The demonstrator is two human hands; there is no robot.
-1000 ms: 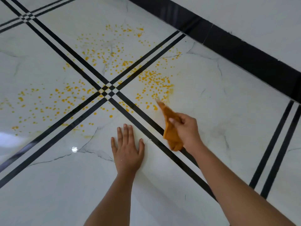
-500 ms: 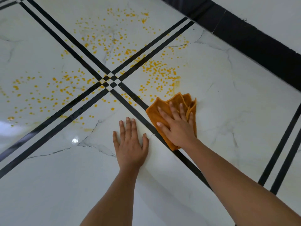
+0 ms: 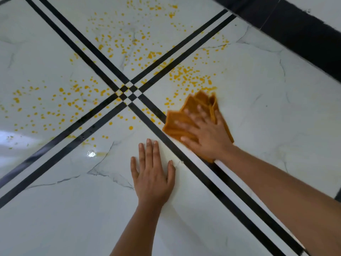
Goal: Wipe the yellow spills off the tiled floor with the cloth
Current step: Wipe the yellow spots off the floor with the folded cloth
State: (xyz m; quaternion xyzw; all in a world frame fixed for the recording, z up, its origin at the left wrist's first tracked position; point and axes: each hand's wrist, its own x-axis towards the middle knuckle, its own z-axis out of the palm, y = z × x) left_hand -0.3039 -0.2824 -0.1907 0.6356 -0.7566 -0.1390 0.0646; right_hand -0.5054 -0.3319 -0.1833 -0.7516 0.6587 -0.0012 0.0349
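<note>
You were indoors, in what looked like a home or similar building, room type couldn't be told. Evidence: a glossy white marble-look tiled floor (image 3: 258, 111) with grey veining, double black stripes (image 3: 103, 74) crossing in a small checker at the tile joint, and a black skirting band (image 3: 304, 32) running along the base of a pale wall (image 3: 324, 8) at top right. A soft window-like glare (image 3: 11, 137) sat on the floor at left.
</note>
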